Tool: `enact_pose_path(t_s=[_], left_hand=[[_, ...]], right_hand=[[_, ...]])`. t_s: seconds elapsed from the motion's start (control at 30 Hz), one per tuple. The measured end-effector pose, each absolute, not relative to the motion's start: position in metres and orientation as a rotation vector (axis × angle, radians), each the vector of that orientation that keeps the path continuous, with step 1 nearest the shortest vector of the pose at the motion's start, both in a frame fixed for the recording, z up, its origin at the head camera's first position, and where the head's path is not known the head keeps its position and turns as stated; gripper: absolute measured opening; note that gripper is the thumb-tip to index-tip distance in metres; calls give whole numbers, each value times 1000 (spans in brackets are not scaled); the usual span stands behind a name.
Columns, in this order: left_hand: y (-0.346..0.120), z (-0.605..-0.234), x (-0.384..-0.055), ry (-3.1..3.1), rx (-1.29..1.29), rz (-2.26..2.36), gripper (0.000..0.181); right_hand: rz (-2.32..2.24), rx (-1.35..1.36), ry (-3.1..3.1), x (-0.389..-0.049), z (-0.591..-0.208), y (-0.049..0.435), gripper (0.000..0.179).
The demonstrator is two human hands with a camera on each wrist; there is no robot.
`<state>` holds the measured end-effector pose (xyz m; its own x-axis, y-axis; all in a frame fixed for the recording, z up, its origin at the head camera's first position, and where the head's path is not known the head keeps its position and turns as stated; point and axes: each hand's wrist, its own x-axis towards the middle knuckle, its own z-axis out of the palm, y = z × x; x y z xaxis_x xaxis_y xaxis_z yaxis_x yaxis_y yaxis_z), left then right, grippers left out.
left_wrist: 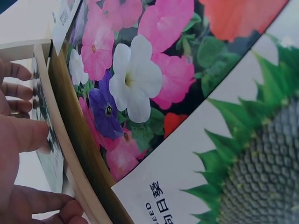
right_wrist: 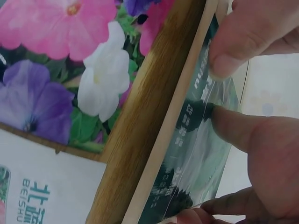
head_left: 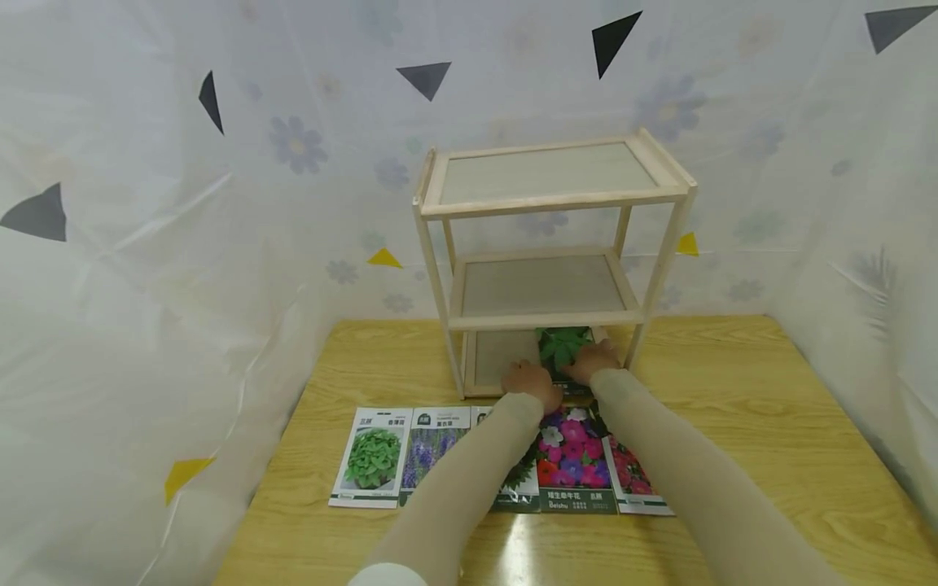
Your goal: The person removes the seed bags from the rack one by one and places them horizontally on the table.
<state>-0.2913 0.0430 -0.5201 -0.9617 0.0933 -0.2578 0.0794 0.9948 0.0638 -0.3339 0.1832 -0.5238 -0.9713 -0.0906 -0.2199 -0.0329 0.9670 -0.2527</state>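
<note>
A seed packet [head_left: 560,347] with green leaves on its front lies on the right part of the small wooden rack's bottom shelf [head_left: 501,358]. My right hand [head_left: 597,362] holds it at the right side, thumb [right_wrist: 229,126] on its glossy front and fingers along its edge. My left hand [head_left: 532,384] is at the packet's near left edge, touching its face with a digit [right_wrist: 229,65]. In the left wrist view, the other left fingers [left_wrist: 46,205] are bent by the shelf's front rim. Part of the packet is hidden under the hands.
The three-tier rack's middle shelf [head_left: 542,285] and top shelf [head_left: 550,172] are above my hands. Along its front lie a leafy green packet [head_left: 374,456], a purple-flower packet [head_left: 432,448], a sunflower packet [left_wrist: 252,154], a petunia packet [head_left: 575,456] and a red-flower packet [head_left: 633,476], partly under my forearms.
</note>
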Motion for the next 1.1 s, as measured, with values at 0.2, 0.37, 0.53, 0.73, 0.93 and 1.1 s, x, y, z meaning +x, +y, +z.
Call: enact_pose_path(t_s=[0.2, 0.37, 0.53, 0.73, 0.93, 1.1], left_hand=[[43, -514, -287, 2863, 139, 96, 58], [44, -514, -287, 2854, 125, 150, 58], [43, -523, -294, 2866, 101, 268, 51], [38, -523, -293, 2897, 101, 365, 43], [38, -524, -294, 2949, 82, 408, 27], [34, -521, -294, 2963, 137, 409, 22]], right_hand=[[-395, -35, 2868, -328, -518, 176, 72], [-419, 12, 2867, -324, -513, 170, 71], [-418, 3, 2869, -322, -511, 170, 71], [-419, 2, 2863, -322, -511, 170, 73], [-473, 12, 2867, -329, -520, 176, 75], [-510, 24, 2872, -333, -526, 178, 76]])
